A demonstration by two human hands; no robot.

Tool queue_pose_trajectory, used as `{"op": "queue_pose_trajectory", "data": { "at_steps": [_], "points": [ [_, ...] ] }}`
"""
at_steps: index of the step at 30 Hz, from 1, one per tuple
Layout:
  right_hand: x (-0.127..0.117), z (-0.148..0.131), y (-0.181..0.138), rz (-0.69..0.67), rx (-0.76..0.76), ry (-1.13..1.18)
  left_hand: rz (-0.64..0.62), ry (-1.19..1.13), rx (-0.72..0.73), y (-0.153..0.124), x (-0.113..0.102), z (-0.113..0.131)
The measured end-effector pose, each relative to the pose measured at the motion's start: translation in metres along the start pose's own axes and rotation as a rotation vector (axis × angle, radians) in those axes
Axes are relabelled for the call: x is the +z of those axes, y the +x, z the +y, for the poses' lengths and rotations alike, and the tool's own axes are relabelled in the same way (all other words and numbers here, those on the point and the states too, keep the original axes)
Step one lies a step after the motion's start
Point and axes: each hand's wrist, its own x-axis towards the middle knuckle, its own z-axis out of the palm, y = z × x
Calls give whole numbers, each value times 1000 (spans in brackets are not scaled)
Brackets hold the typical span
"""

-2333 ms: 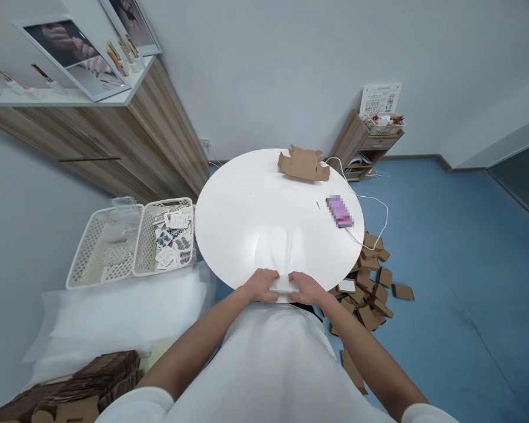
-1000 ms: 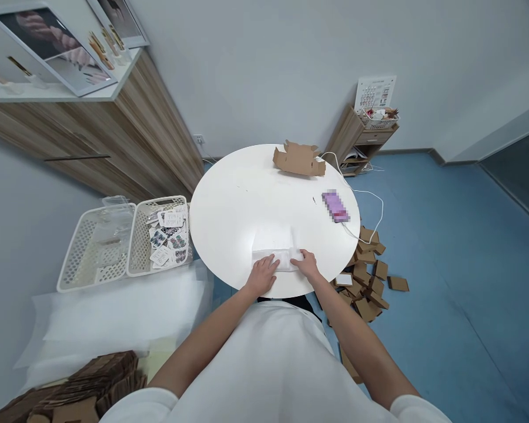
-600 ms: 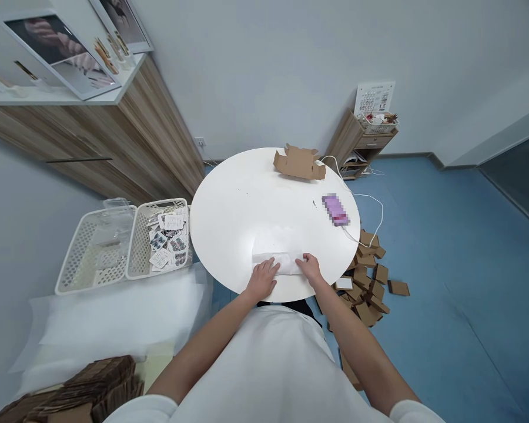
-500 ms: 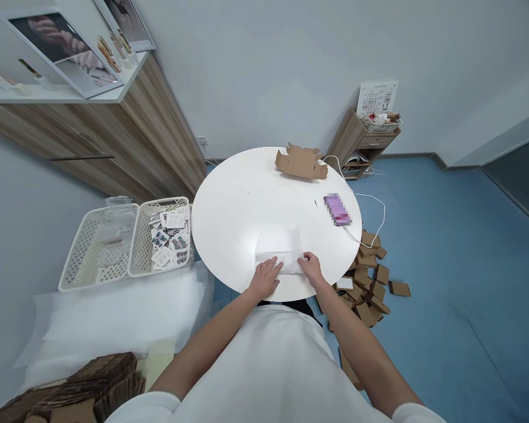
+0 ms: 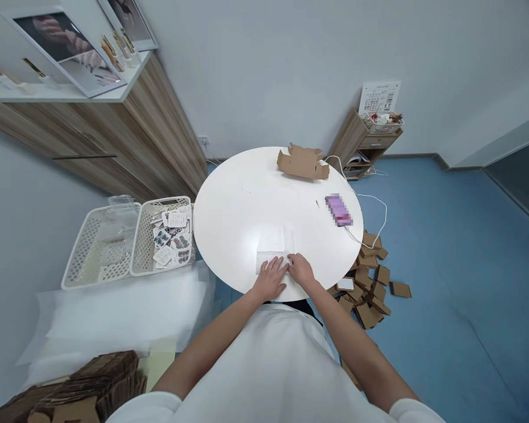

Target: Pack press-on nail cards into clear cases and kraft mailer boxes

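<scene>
A white wrapping sheet (image 5: pixel 274 246), folded into a small packet, lies near the front edge of the round white table (image 5: pixel 242 200). My left hand (image 5: pixel 271 278) rests flat on the packet's near edge with its fingers spread. My right hand (image 5: pixel 300 270) is just beside it, its fingers curled and pinched on the packet's right end, which is folded over to the left. What the packet holds is hidden.
A flat brown cardboard box blank (image 5: pixel 303 163) lies at the table's far edge, and a pink phone (image 5: pixel 338 210) on a white cable at the right. Two white baskets (image 5: pixel 114 244) stand left, above white foam sheets (image 5: pixel 123 311) and stacked cardboard (image 5: pixel 92 382). Cardboard pieces (image 5: pixel 370 288) litter the blue floor.
My hands moved the packet from the table's rim onto the table. Since half a second ago the right hand has folded the packet's right end leftward, so it is narrower, and both hands are closer together.
</scene>
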Motion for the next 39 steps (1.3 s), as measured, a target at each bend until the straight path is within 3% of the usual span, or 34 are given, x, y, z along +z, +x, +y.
{"op": "queue_pose_trajectory", "data": {
  "at_steps": [7,9,13,15,22,24,30,33,39],
  "points": [
    [4,14,-12,-69,-130,55,-6,-74,-83,-3,-2,0],
    [9,18,-12,-48,-93,97,39,-132,-216,-5,-2,0],
    [17,20,-10,-14,-26,216,131,-382,-775,-11,4,-1],
    [18,20,-9,-19,-15,264,151,-551,-948,-11,8,-3],
    [13,21,-8,-35,-5,330,302,-965,-1091,1,16,-16],
    [12,20,-8,-34,-8,328,300,-1003,-1076,4,12,-22],
    [12,20,-7,-35,-3,339,127,-927,-846,8,-7,-28],
    [11,20,-6,-27,-11,340,133,-885,-817,15,-13,-24],
    [14,14,-6,-54,-41,301,103,-719,-604,26,-14,-6]
  ]
}}
